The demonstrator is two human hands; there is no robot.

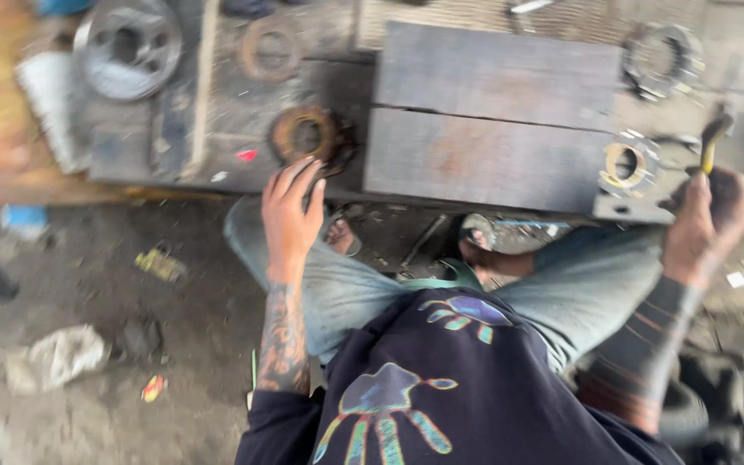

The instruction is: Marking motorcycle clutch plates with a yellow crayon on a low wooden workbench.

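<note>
My left hand (290, 211) open, fingers spread, reaching rusty ring (306, 135) on bench (492, 112); right hand (703, 220) gripping yellow-handled tool (714, 138) near brass ring (622, 165).

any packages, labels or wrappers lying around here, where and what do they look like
Small wrapper: on the ground, lower left; crumpled, red and yellow.
Yellowish packet scrap: on the ground left of the left hand; crumpled.
Red sticker-like bit: on the dark slab beside a rusty ring; blurred.
No screens or signs.
</note>
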